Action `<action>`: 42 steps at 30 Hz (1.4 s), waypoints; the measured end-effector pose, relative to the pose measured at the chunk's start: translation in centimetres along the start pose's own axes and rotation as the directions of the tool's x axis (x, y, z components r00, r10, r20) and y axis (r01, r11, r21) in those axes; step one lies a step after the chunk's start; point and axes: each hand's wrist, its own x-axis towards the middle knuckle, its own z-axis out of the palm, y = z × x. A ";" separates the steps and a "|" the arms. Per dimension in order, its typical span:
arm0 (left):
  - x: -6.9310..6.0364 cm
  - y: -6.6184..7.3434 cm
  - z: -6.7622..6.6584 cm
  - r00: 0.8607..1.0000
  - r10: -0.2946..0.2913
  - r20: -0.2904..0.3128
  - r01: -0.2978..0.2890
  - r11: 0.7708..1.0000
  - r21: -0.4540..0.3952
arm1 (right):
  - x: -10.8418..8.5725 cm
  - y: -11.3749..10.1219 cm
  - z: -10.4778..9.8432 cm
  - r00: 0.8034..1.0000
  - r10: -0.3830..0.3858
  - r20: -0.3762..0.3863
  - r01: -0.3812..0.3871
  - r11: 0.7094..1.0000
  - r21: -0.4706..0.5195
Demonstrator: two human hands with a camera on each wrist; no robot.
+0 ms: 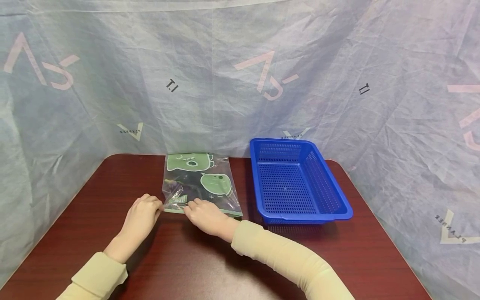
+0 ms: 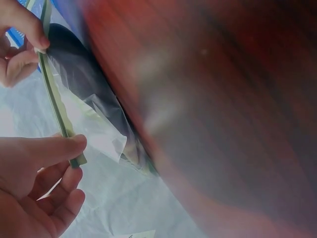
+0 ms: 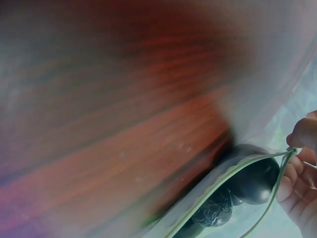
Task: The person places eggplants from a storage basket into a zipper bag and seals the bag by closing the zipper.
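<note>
A clear zip bag (image 1: 202,185) with green cartoon prints lies flat at the back of the table, its green-edged mouth (image 1: 174,211) towards me. My left hand (image 1: 144,210) pinches the left end of that edge between thumb and fingers (image 2: 74,173). Farther along, my right hand (image 1: 206,216) pinches the same strip (image 2: 52,94). Between the hands the strip's two sides lie together. In the right wrist view they part beyond the right hand (image 3: 302,173), leaving a gap. Dark, glossy rounded things (image 3: 255,181) show inside; their kind is unclear.
A blue perforated plastic basket (image 1: 258,183) stands right of the bag. The reddish-brown table (image 1: 180,262) ends at a pale printed cloth (image 1: 210,83) hanging behind and at both sides.
</note>
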 end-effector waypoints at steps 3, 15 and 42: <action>0.0 0.0 -0.1 1.000 -0.007 0.008 0.007 1.000 0.002 | -0.3 0.2 -0.1 1.000 -0.007 -0.005 0.007 1.000 -0.008; -0.4 -0.7 0.0 0.999 -0.040 0.033 0.041 0.999 -0.017 | -1.2 0.8 0.0 0.998 -0.013 -0.065 0.013 1.000 -0.003; 0.8 2.1 2.0 0.996 0.051 0.079 -0.041 0.992 -0.119 | -1.5 1.1 0.2 0.993 0.062 -0.103 -0.056 0.996 0.065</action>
